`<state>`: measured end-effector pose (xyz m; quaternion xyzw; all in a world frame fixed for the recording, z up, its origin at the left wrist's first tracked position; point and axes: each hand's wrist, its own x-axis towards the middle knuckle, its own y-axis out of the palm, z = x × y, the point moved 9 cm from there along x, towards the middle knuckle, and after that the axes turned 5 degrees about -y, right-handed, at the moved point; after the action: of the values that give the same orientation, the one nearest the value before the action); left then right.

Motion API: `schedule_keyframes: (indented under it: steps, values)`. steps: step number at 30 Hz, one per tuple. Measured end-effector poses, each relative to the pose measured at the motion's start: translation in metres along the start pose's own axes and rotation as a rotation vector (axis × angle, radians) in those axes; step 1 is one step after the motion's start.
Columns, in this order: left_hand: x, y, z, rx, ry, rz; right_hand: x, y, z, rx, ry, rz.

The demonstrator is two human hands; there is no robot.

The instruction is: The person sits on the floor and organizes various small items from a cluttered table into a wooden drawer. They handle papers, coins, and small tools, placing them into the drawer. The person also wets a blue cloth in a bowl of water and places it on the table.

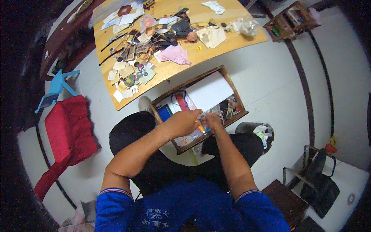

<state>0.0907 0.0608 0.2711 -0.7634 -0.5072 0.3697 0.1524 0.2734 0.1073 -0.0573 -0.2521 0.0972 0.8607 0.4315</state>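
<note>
A wooden drawer [200, 107] filled with small items sits in front of my knees, and both my hands are over its near part. My left hand [185, 121] is curled around a small orange tube [200, 127] with a white tip, which sticks out below the fingers. Close beside it is my right hand [213, 121], its fingers bent near a piece of clear plastic [202, 116]; its grip is partly hidden. A white sheet or pad [210, 91] covers the drawer's far middle. A blue item [164, 112] lies at its left end, near a red strip [181, 101].
The wooden table [232, 47] beyond holds scattered papers, buttons, cords and a crumpled plastic bag [245, 26]. To the right of my leg stands a dark waste bin [249, 126]. A red-covered seat [71, 130] and blue plastic stool [59, 84] are left; a chair [318, 182] is right.
</note>
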Motion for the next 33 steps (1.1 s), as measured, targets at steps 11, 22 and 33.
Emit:
schedule_keyframes:
  steps: [11,22,33]
  values:
    - [-0.001,-0.036,-0.026,-0.020,0.065,-0.095,-0.066,-0.034,0.305,-0.065,-0.173,-0.208]
    - [0.006,-0.065,-0.043,-0.020,0.152,-0.172,-0.013,-0.012,0.513,-0.932,-0.793,-0.467]
    - [0.004,-0.072,-0.043,-0.029,0.153,-0.190,0.015,0.001,0.518,-1.364,-0.864,-0.611]
